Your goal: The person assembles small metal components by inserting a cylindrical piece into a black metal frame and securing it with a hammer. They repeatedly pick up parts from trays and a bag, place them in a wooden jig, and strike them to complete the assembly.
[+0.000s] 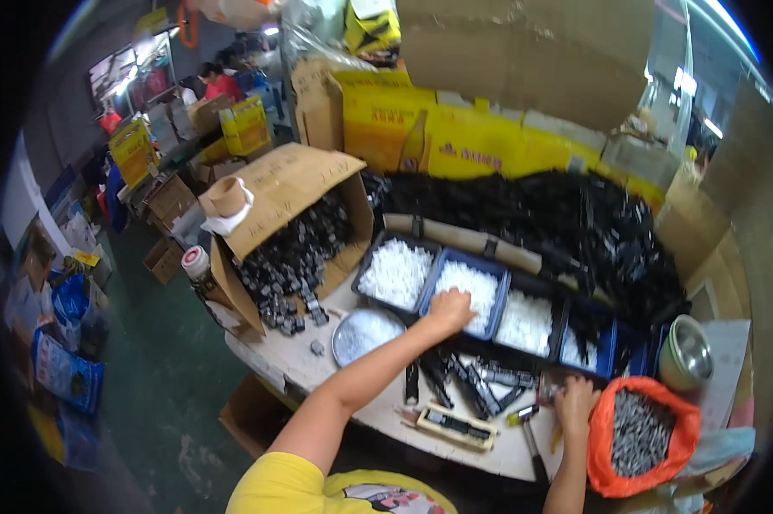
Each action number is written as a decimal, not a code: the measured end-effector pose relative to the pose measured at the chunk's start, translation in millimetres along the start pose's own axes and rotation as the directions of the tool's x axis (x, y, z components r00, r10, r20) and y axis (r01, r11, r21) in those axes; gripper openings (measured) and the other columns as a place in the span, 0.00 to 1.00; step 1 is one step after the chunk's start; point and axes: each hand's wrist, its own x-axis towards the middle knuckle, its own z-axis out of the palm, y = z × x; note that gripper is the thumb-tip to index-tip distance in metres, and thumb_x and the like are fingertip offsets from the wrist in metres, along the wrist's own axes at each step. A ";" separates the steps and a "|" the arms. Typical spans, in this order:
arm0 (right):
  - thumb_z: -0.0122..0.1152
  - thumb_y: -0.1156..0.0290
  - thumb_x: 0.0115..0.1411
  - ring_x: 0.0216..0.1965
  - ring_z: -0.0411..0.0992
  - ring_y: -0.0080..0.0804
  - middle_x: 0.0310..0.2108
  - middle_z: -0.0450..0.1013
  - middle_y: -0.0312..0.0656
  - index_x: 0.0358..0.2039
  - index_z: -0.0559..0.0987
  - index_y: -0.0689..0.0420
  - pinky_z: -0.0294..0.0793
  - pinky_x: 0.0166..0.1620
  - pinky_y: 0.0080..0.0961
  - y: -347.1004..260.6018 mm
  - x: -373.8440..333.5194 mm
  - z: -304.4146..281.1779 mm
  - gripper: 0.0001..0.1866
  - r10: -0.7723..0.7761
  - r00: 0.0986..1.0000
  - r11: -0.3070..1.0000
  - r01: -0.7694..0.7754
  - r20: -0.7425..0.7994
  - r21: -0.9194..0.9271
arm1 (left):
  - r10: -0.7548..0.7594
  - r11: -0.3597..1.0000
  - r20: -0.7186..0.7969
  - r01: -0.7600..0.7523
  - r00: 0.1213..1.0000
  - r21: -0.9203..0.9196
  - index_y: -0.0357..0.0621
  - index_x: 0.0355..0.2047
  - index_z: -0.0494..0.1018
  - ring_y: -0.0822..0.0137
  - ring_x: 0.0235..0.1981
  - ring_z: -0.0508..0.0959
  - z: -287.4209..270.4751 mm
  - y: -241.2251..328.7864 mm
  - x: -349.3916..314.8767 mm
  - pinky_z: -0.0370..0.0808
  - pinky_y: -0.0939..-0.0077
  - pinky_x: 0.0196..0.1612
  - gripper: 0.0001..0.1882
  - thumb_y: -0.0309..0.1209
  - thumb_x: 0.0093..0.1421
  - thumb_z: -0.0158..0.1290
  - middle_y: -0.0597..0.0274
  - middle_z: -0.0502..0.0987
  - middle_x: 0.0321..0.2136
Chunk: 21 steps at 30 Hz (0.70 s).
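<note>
My left hand point(452, 310) reaches into a blue bin point(504, 295) of small white plastic pieces point(465, 281). Its fingers are curled down among them, and the fingertips are hidden. My right hand point(577, 401) is low at the right, beside a small clear reddish box point(551, 387). Its fingers are bent together, and what they hold is too small to tell. Between my arms, long black plastic parts point(472, 385) lie on the table. Nearer me are a cream-coloured fixture point(455, 428) with a black part in it and a hammer-like tool point(534, 445) with a dark handle.
More bins of white pieces point(525, 323) stand in the row. Behind them is a heap of black parts point(532, 210). A tipped carton point(292, 188) spills small black pieces at left, by a round metal dish point(365, 334). An orange bag point(605, 445) of grey pieces and metal bowls point(691, 351) stand right.
</note>
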 end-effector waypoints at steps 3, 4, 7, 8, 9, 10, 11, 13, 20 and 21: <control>0.62 0.64 0.43 0.42 0.66 0.43 0.38 0.71 0.47 0.30 0.78 0.57 0.58 0.44 0.46 -6.5 1.1 -6.5 0.14 0.009 1.000 0.999 -0.008 0.028 -0.038 | 0.089 0.994 0.114 -0.095 0.990 0.048 0.39 0.26 0.76 0.50 0.32 0.77 15.2 1.0 21.8 0.74 0.59 0.36 0.20 0.46 0.46 0.58 0.46 0.76 0.29; 0.61 0.66 0.43 0.41 0.67 0.43 0.36 0.72 0.47 0.28 0.78 0.57 0.58 0.44 0.45 -1.6 1.5 5.1 0.12 -0.002 1.000 0.999 0.002 -0.007 -0.034 | 0.100 0.994 0.098 -0.104 0.990 0.036 0.39 0.26 0.76 0.50 0.33 0.77 17.1 -0.7 24.5 0.74 0.59 0.36 0.18 0.43 0.45 0.58 0.46 0.76 0.28; 0.58 0.70 0.43 0.38 0.68 0.41 0.31 0.73 0.46 0.25 0.78 0.57 0.58 0.43 0.44 7.8 7.7 27.2 0.08 -0.026 0.999 1.000 0.025 -0.030 -0.012 | 0.111 0.993 0.103 -0.105 0.989 -0.056 0.35 0.25 0.76 0.47 0.33 0.77 15.9 -3.1 28.8 0.74 0.58 0.35 0.14 0.35 0.44 0.60 0.42 0.76 0.29; 0.58 0.72 0.42 0.37 0.69 0.41 0.29 0.74 0.45 0.24 0.78 0.57 0.57 0.42 0.43 9.2 9.1 30.2 0.07 -0.031 0.999 1.000 0.031 -0.025 -0.004 | 0.119 0.990 0.096 -0.111 0.988 -0.085 0.34 0.24 0.75 0.45 0.33 0.77 13.8 -3.9 28.0 0.74 0.57 0.35 0.11 0.30 0.43 0.58 0.41 0.76 0.29; 0.57 0.72 0.42 0.37 0.69 0.41 0.28 0.74 0.45 0.24 0.78 0.57 0.57 0.42 0.43 9.2 9.4 32.4 0.06 -0.037 0.998 0.999 0.036 -0.049 -0.003 | 0.120 0.992 0.090 -0.115 0.989 -0.060 0.36 0.24 0.76 0.46 0.32 0.77 15.8 -7.0 27.8 0.74 0.57 0.35 0.10 0.31 0.43 0.57 0.42 0.76 0.28; 0.57 0.73 0.42 0.36 0.69 0.40 0.27 0.74 0.45 0.23 0.78 0.57 0.57 0.42 0.43 8.1 9.5 33.7 0.06 -0.041 0.996 0.999 0.041 -0.073 -0.003 | 0.123 0.992 0.084 -0.120 0.989 -0.035 0.38 0.23 0.76 0.46 0.31 0.77 19.9 -11.0 29.2 0.74 0.57 0.35 0.09 0.32 0.43 0.57 0.44 0.76 0.27; 0.57 0.73 0.42 0.36 0.70 0.40 0.27 0.74 0.44 0.22 0.78 0.57 0.57 0.41 0.43 6.5 10.6 33.6 0.05 -0.046 0.994 0.999 0.046 -0.098 -0.004 | 0.125 0.992 0.077 -0.125 0.989 -0.010 0.41 0.23 0.77 0.47 0.30 0.77 21.5 -13.4 31.4 0.74 0.57 0.35 0.09 0.33 0.43 0.57 0.45 0.76 0.26; 0.57 0.73 0.42 0.37 0.69 0.41 0.28 0.74 0.45 0.24 0.78 0.57 0.57 0.42 0.43 -0.7 7.8 23.0 0.06 -0.036 0.990 0.998 0.044 -0.137 0.054 | 0.118 0.991 0.102 -0.111 0.988 -0.073 0.40 0.22 0.77 0.47 0.29 0.77 18.7 -16.6 33.2 0.74 0.59 0.35 0.07 0.29 0.42 0.54 0.44 0.76 0.25; 0.57 0.74 0.41 0.36 0.69 0.44 0.28 0.73 0.47 0.26 0.77 0.56 0.57 0.41 0.43 1.8 12.7 38.1 0.08 -0.112 0.986 0.994 0.108 -0.128 -0.036 | -0.018 0.813 0.243 0.156 0.970 -0.561 0.38 0.27 0.79 0.70 0.20 0.77 -16.3 -13.8 34.2 0.74 0.77 0.22 0.12 0.24 0.40 0.51 0.54 0.77 0.18; 0.57 0.74 0.41 0.36 0.69 0.44 0.28 0.73 0.47 0.26 0.77 0.56 0.57 0.41 0.43 -0.1 14.7 38.7 0.08 -0.123 0.988 0.992 0.120 -0.097 -0.037 | -0.012 0.764 0.230 0.157 0.973 -0.625 0.37 0.27 0.78 0.71 0.19 0.77 -16.2 -21.4 30.7 0.74 0.78 0.22 0.12 0.24 0.40 0.51 0.55 0.77 0.18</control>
